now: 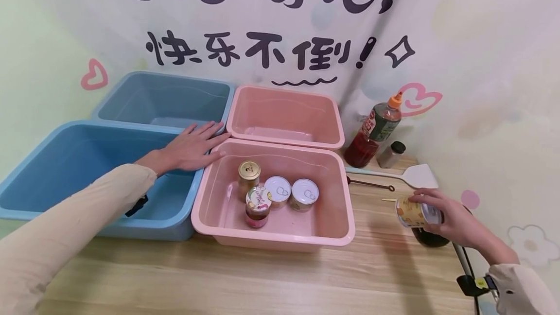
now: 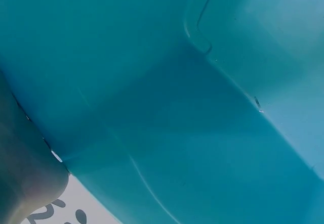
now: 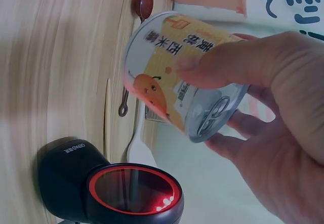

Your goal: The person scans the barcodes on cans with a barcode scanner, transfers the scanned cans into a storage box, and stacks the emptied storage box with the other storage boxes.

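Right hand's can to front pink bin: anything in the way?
Only the right rim of the front pink bin stands in the path of the can. Spoon and stick lie low on the table. The left hand is at the bin's far left corner, off that path.

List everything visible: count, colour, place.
Blue bins: 2, blue, left
Pink bins: 2, pink, centre
Squat cans: 2, white lids, front pink bin
Gold can: 1, gold, same bin
Jar: 1, dark, same bin
Bottle: 1, red, right
Shaker: 1, grey, beside bottle
Spatula: 1, white, right
Spoon: 1, brown, near spatula
Stick: 1, tan, right
Scanner-like device: 1, black, right
Labelled can: 1, yellow, right
Table: 1, beige, below
Backdrop: 1, white, behind
Wrist devices: 2, black, wrists
Sleeves: 2, cream, arms
Left hand: 1, over bin rims
Right hand: 1, gripping labelled can
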Available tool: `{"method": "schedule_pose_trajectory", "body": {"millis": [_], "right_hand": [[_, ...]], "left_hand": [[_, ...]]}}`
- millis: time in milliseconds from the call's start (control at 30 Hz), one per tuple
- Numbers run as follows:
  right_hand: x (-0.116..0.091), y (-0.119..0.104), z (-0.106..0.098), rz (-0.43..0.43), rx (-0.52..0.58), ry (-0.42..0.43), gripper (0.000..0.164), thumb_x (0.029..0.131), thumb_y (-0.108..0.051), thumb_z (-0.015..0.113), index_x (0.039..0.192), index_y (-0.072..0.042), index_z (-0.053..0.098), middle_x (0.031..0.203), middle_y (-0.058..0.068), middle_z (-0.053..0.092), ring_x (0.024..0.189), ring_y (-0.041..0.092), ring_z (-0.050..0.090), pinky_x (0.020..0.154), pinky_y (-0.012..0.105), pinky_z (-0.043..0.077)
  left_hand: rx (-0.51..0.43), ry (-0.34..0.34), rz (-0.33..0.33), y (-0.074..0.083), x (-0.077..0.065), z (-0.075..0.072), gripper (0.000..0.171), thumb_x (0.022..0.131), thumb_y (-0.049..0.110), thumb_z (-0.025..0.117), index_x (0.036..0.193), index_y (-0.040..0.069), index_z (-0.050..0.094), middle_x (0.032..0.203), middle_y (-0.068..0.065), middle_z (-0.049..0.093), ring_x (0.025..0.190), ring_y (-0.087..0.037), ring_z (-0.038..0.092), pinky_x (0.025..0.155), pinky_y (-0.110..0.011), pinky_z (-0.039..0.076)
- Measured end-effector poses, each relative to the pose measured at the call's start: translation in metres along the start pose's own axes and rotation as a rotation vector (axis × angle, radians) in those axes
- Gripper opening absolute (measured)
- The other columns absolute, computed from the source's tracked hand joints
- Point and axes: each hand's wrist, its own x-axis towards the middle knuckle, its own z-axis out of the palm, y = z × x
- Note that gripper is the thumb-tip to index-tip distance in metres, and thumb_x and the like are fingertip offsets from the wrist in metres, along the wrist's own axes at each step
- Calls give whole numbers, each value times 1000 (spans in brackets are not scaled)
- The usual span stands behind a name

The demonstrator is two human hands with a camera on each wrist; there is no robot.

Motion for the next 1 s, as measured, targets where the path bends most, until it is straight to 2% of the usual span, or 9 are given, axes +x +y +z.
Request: {"method": "schedule_pose_trajectory", "body": {"millis": [133, 300, 467, 567, 700, 900, 1000], "right_hand": [[1, -2, 0, 2, 8, 3, 72, 52, 4, 91, 118, -14, 69, 132, -13, 53, 114, -14, 38, 70, 23, 52], [1, -5, -3, 9, -6, -11, 71, 52, 0, 93, 118, -14, 70, 133, -10, 55, 112, -8, 45, 68, 24, 52], [3, -10, -7, 38, -18, -39, 68, 54, -3, 93, 117, -11, 70, 128, 10, 60, 107, -1, 50, 68, 24, 51], [5, -13, -10, 71, 0, -69, 66, 56, -5, 93, 118, -10, 70, 128, 19, 61, 102, 12, 58, 66, 24, 51], [5, -15, -11, 102, 11, -87, 66, 56, -7, 94, 117, -10, 70, 128, 21, 62, 97, 28, 62, 65, 23, 50], [4, -15, -12, 141, 6, -74, 66, 56, -9, 95, 117, -11, 71, 126, 19, 63, 99, 13, 58, 67, 22, 49], [3, -15, -13, 169, 53, -84, 66, 57, -6, 93, 118, -8, 69, 127, 23, 61, 98, 2, 54, 66, 22, 50]], "left_hand": [[3, -8, -1, -1, -1, -1, 65, 103, 46, 43, 159, 15, 27, 167, -18, 17, 154, -42, 14, 120, -68, 10], [9, -27, 3, -1, 1, -1, 66, 104, 47, 42, 159, 16, 26, 167, -17, 17, 154, -42, 14, 120, -68, 10], [14, -31, 3, -2, 2, -1, 66, 104, 48, 41, 159, 16, 25, 168, -17, 16, 154, -41, 14, 120, -68, 10], [14, -32, 3, -2, 1, 0, 66, 104, 48, 41, 159, 17, 26, 167, -17, 17, 154, -41, 14, 119, -68, 10], [13, -31, 7, -2, 0, 0, 66, 104, 49, 40, 159, 17, 26, 167, -17, 17, 154, -41, 15, 119, -68, 10], [18, -19, 7, -4, 1, 2, 65, 104, 49, 41, 159, 17, 27, 167, -16, 18, 154, -40, 16, 119, -68, 12], [16, -16, 5, -4, 2, 2, 65, 104, 49, 40, 159, 18, 27, 168, -15, 18, 154, -40, 16, 119, -67, 12]]}}
